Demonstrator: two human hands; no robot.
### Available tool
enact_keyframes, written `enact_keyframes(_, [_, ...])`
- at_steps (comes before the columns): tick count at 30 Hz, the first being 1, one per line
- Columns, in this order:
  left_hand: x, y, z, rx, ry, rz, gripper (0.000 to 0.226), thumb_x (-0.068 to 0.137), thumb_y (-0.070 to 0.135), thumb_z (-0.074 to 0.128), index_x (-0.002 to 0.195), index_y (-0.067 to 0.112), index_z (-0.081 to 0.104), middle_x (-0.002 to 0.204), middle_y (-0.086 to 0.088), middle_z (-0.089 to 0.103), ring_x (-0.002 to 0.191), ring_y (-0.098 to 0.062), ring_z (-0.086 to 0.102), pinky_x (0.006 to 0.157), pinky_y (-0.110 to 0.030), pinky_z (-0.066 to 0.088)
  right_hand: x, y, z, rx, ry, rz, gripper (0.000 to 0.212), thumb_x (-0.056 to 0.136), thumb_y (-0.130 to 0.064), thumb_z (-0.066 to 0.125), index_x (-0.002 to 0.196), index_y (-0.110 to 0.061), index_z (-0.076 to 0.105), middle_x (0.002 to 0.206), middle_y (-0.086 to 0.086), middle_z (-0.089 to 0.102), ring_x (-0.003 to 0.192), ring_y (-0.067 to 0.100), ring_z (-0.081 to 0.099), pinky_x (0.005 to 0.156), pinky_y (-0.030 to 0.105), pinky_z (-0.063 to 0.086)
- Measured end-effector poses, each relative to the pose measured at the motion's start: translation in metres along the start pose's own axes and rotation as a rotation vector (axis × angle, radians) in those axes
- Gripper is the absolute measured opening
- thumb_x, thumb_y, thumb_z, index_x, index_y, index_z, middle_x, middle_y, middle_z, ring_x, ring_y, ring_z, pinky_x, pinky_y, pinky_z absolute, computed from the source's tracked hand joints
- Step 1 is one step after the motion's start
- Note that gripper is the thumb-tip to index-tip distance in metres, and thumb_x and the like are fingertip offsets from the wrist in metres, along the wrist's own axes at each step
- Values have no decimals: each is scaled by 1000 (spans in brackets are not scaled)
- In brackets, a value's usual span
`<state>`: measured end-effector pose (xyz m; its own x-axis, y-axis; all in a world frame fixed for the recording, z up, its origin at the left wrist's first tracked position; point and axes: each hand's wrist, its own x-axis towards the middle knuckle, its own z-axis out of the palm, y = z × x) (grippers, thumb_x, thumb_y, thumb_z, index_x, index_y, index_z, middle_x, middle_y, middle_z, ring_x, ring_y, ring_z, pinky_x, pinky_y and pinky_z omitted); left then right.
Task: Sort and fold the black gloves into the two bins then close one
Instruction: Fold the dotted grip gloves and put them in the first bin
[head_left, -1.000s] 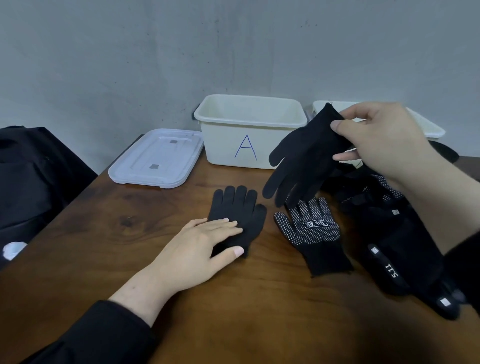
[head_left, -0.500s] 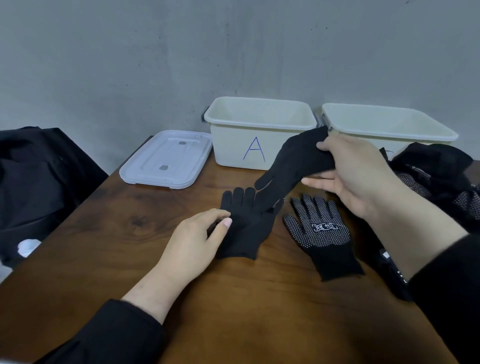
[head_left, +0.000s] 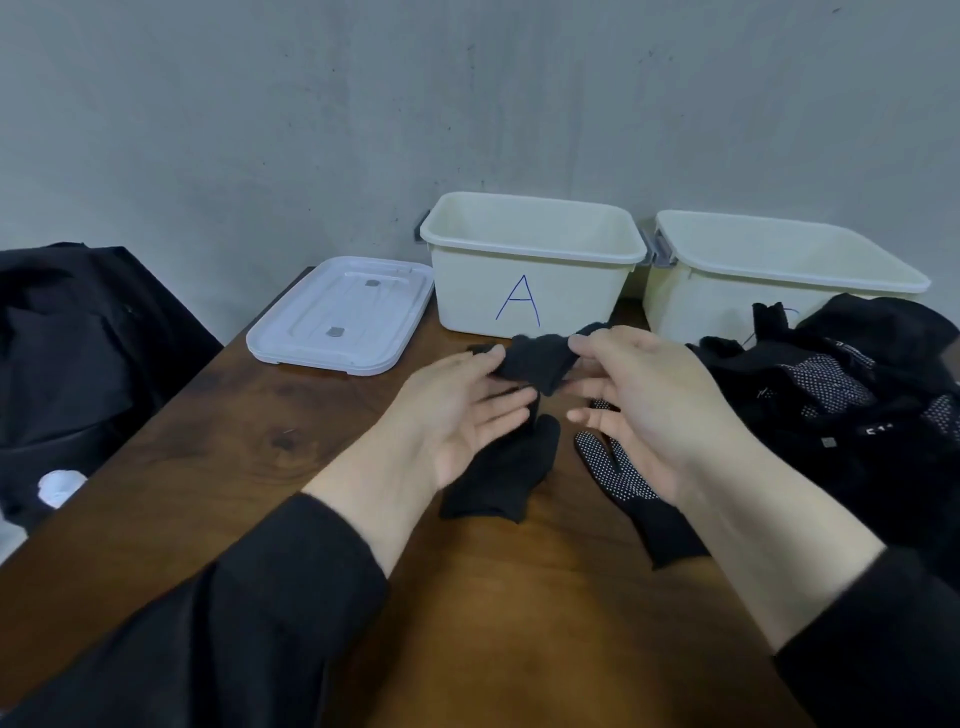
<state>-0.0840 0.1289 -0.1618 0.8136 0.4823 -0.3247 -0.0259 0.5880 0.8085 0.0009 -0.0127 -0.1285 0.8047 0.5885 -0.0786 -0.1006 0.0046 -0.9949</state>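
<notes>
Head view. Both hands raised above the counter (head_left: 218, 467), in front of the bin marked A (head_left: 530, 270). Left hand (head_left: 457, 410) pinches the left edge of a plain black glove (head_left: 537, 358) between thumb and forefinger, other fingers loosely spread. Right hand (head_left: 649, 405) pinches the glove's right edge the same way, lower fingers extended. Glove is bunched between the two hands, off the counter.

Below the hands, a second plain black glove (head_left: 498, 473) lies flat on the wood. Just beside it to the right, a dotted-palm glove (head_left: 623, 478) lies flat, partly under the right wrist. A heap of black gloves (head_left: 852, 395) sits at far right, touching the front of the second bin (head_left: 779, 260). Both bins open. White lid (head_left: 337, 317) lies flat left of bin A. Dark cloth bundle (head_left: 78, 338) off the counter's left edge.
</notes>
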Motion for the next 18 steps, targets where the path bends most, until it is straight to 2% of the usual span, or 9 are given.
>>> enact_keyframes(2, [14,11,5,23,15,86,40,99,5,60,138,4,52,119,-21,70,87,-28,76,72,-36,62,-1,1,2,-35,33,-11,11,93,-20,67,92,-10,68,91,14,74,72,18,66,58,29,47])
enact_keyframes(5, [22,26,5,167,1,212,36,98,-4,52,130,12,56,106,-16,72,77,-26,72,66,-34,60,-13,12,12,-13,72,23,8,94,-16,67,91,-8,66,79,8,71,60,17,61,48,25,44])
enact_keyframes(8, [18,15,-17,607,41,234,34,95,0,55,122,17,65,93,-9,72,63,-21,63,58,-31,54,-38,43,18,-58,-58,184,21,98,-22,64,90,-4,66,67,8,71,46,17,58,38,21,35])
enact_keyframes(10, [19,-5,-40,1089,111,290,28,93,16,64,116,30,66,96,1,69,76,-18,62,70,-30,52,-50,66,14,-441,-135,168,39,98,-41,62,76,-8,67,58,5,68,41,15,54,39,24,37])
enact_keyframes(11, [20,-14,-51,1267,155,328,37,93,27,68,129,34,60,105,4,64,88,-16,61,78,-29,50,-52,77,8,-715,-114,53,46,96,-50,60,67,-14,64,54,1,65,42,12,52,44,26,42])
enact_keyframes(12, [21,-22,-59,1356,201,386,51,93,36,68,141,34,52,114,7,59,98,-14,58,86,-28,48,-52,86,2,-940,-50,-118,48,95,-55,58,63,-18,60,54,-3,60,48,11,52,50,25,44])
enact_keyframes(14, [20,-30,-68,1359,239,493,60,94,43,65,149,33,44,127,8,52,114,-14,53,99,-32,45,-52,95,-5,-1091,1,-450,32,95,-51,55,74,-29,63,73,-14,58,69,6,54,64,19,44])
enact_keyframes(16, [18,-35,-69,1423,205,521,56,94,45,63,147,33,48,136,8,50,125,-14,46,110,-37,36,-51,104,-5,-1137,-86,-573,30,96,-46,51,102,-27,73,103,-17,62,94,5,56,82,24,50])
enact_keyframes(18, [18,-38,-67,1547,186,536,50,96,47,60,143,33,53,142,9,48,132,-15,41,111,-39,29,-52,113,-4,-1184,-144,-553,40,96,-46,45,115,-26,74,122,-14,64,110,9,57,92,36,51])
